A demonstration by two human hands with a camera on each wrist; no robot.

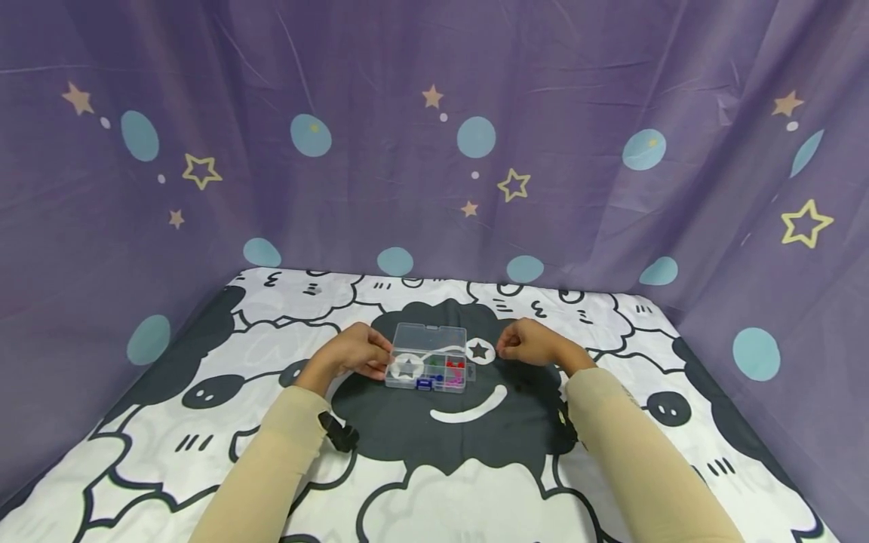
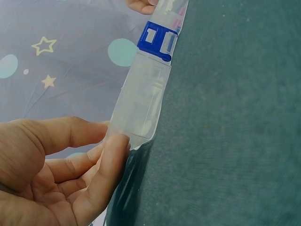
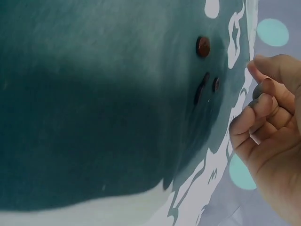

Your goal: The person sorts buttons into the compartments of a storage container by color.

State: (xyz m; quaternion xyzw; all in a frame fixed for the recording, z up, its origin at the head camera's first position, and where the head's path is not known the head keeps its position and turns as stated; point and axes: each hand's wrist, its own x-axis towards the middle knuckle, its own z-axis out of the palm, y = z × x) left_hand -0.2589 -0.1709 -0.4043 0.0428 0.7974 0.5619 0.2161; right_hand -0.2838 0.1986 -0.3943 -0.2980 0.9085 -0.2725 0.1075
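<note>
A clear plastic compartment box lies on the dark sheep face of the cloth, its clear lid raised at the back. My left hand pinches the box's left end; in the left wrist view its thumb and fingers are at the corner, below a blue latch. Red, pink, blue and green pieces sit in the compartments. My right hand hovers right of the box, fingers curled, with a small dark piece showing at the fingertips.
On the dark cloth near my right hand lie a round brown piece, a smaller round piece and a long dark piece. The sheep-print cloth meets a purple curtain at the back. A black strap is at my left wrist.
</note>
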